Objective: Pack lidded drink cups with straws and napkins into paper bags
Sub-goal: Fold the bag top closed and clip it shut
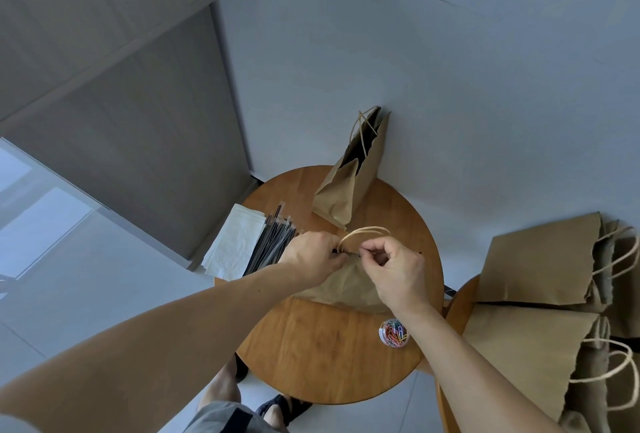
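Observation:
A brown paper bag (346,289) stands on the round wooden table (311,346) right under my hands, its twine handles (363,231) looping up behind them. My left hand (311,259) and my right hand (398,270) both pinch the bag's top edge, held together at the middle. A second brown bag (349,183) stands open at the table's far edge against the wall. Black wrapped straws (273,245) lie in a bundle at the left, beside a stack of white napkins (235,242). No cup is visible; the near bag's inside is hidden.
A small clear tub of coloured paper clips (393,333) sits near the table's right front. Several more brown bags (540,266) lie on a second wooden surface at the right. My feet show on the floor below the table.

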The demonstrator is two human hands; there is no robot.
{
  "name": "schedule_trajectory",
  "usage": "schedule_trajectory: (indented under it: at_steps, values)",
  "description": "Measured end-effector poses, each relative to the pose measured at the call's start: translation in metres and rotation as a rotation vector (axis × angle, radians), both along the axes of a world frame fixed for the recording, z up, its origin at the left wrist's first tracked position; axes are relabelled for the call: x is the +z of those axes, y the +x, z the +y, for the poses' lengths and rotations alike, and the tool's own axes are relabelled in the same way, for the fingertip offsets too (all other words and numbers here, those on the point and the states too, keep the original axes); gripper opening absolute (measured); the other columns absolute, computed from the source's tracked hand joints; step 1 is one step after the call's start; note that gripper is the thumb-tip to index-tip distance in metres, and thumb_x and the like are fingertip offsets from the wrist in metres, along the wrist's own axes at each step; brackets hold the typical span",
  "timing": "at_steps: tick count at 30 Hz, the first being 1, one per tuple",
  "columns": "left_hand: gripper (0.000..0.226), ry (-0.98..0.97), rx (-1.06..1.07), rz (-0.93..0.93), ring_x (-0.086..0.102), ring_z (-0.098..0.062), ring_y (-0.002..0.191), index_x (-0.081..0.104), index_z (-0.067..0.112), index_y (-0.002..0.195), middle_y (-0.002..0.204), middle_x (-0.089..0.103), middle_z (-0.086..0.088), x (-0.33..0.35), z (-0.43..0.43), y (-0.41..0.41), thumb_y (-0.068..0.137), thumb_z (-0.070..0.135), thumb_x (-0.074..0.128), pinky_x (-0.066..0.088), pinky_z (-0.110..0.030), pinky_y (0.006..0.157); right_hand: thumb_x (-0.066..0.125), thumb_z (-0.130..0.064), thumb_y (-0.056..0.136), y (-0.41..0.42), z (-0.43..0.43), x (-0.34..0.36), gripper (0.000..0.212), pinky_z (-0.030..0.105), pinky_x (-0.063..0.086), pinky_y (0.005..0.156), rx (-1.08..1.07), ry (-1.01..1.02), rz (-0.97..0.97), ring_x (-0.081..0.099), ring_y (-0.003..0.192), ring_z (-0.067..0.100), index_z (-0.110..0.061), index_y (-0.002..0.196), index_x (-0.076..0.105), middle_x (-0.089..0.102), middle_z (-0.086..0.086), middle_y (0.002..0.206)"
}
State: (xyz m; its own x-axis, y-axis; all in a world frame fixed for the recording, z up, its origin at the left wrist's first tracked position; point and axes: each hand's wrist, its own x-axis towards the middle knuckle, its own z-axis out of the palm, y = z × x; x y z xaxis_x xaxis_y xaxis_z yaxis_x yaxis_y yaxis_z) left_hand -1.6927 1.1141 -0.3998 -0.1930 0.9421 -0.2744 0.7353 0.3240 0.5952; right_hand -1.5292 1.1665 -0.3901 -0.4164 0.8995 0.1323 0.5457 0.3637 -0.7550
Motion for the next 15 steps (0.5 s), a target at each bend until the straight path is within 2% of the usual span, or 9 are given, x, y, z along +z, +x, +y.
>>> schedule_trajectory:
  at_steps: [5,7,11,13,15]
  values:
    - [0.014,0.022,-0.011,-0.028,0.047,-0.011,0.064,0.066,0.029,0.085,0.059,0.043,0.017,0.001,-0.001,-0.002,0.096,0.031,0.057,0.027,-0.018,0.050,0.076,-0.007,0.084,-0.004,0.009,0.002,0.013,0.040,0.059,0.068,0.181,0.102,-0.105,0.071,0.073,0.020,-0.009,0.096,0.078,0.076,0.002,0.082]
    - [0.014,0.026,-0.020,-0.020,0.046,-0.011,0.066,0.064,0.031,0.085,0.060,0.042,0.017,0.002,0.000,-0.002,0.097,0.031,0.055,0.028,-0.020,0.052,0.074,-0.007,0.086,-0.004,0.014,0.003,0.015,0.041,0.059,0.071,0.237,0.116,-0.144,0.072,0.075,0.021,-0.010,0.100,0.078,0.077,0.003,0.087]
    - [0.015,0.035,-0.027,-0.012,0.048,-0.013,0.070,0.068,0.024,0.094,0.070,0.049,0.012,0.004,0.001,-0.001,0.097,0.030,0.054,0.034,-0.027,0.060,0.073,-0.008,0.087,-0.007,0.020,0.005,0.018,0.035,0.059,0.074,0.249,0.112,-0.127,0.072,0.076,0.017,-0.009,0.104,0.077,0.077,0.002,0.093]
    - [0.015,0.034,-0.032,-0.018,0.049,-0.013,0.070,0.067,0.024,0.092,0.072,0.051,0.011,0.004,0.002,0.000,0.097,0.030,0.054,0.036,-0.028,0.062,0.072,-0.009,0.087,-0.008,0.020,0.005,0.019,0.034,0.059,0.075,0.251,0.096,-0.129,0.071,0.076,0.016,-0.009,0.105,0.077,0.076,0.002,0.094]
    - [0.016,0.021,-0.034,-0.016,0.049,-0.014,0.069,0.064,0.025,0.086,0.068,0.049,0.011,0.004,0.002,0.000,0.097,0.031,0.054,0.036,-0.028,0.062,0.072,-0.010,0.088,-0.008,0.020,0.004,0.020,0.032,0.058,0.079,0.264,0.065,-0.148,0.071,0.085,0.016,-0.009,0.108,0.076,0.076,0.002,0.098]
